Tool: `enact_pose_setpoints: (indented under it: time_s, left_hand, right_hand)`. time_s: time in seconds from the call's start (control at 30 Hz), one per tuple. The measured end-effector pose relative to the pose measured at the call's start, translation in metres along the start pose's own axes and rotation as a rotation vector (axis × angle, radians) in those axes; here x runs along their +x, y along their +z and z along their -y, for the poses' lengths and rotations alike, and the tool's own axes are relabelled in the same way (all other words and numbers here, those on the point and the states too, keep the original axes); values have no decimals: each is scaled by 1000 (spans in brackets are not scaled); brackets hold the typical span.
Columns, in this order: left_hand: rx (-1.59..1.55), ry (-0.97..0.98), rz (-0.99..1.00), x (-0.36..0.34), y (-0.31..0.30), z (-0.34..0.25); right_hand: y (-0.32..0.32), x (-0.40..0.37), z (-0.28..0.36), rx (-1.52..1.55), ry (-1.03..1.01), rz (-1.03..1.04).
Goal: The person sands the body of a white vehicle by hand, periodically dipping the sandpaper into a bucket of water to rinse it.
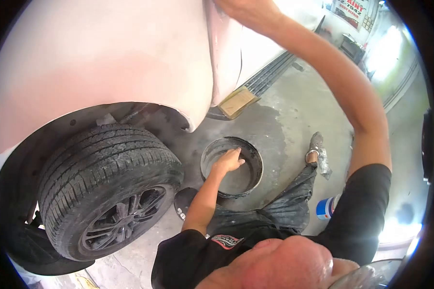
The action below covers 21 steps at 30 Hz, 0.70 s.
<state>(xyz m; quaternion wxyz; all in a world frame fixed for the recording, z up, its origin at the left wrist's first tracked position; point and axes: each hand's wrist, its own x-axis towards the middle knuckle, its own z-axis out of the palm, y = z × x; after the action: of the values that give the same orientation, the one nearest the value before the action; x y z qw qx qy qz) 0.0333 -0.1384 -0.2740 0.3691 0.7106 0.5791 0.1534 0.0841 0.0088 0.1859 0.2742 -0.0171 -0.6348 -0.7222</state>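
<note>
At centre, the left hand (231, 159) reaches into a round tub (256, 179); at top, the right hand (232, 6) meets the car (130, 53), both grips unclear.

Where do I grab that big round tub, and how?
Probably by opposite sides of the rim of the tub, one hand each side, coming from above. It sits upright on the floor, its round top open, and I see no handle. The left hand reaches inside it.
</note>
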Motion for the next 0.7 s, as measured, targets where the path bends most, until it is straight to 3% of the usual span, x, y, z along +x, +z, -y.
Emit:
enact_pose_setpoints:
  time_s: [0.17,0.27,0.33,0.4,0.47,0.6,0.63,0.7]
  left_hand:
    - [81,24,-58,16,5,2]
    - [36,66,12,5,-1,-2]
    - [73,51,26,7,-4,-5]
    - [112,-3,-11,7,-9,-9]
    - [106,-15,-48,2,-4,-14]
    - [49,49,1,-4,-7,-14]
    - [61,42,10,1,-4,-8]
    - [84,16,13,6,0,-2]
  right_hand:
    - [11,56,-71,-53,275,-66]
    - [6,31,-23,121,316,37]
    - [-7,10,-13,-37,-22,191]
    - [-8,24,-35,105,120,157]
    - [-8,47,-73,56,252,63]
    - [-12,33,-30,127,371,113]
    - [-20,19,-13,82,122,132]
    - [-19,24,-31,114,94,203]
